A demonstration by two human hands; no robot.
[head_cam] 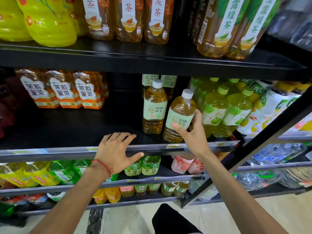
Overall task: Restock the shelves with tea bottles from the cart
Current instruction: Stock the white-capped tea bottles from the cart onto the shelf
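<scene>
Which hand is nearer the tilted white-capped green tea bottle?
Right. The right hand grips the green tea bottle; the left hand rests on the shelf edge, left of it, apart.

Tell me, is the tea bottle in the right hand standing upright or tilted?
Tilted: the tea bottle gripped by the right hand leans its cap rightward, unlike the straight neighbour bottle beside it.

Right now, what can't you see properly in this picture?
All in the head view:
- The cart: outside the frame.
- Caps of the oolong tea bottles: cut off by the top edge.
- Price tags on the shelf rail: too small to read.
- Some fingers of the right hand: hidden behind the green tea bottle it grips.
- Red packs at the far left: too blurred to identify.
</scene>
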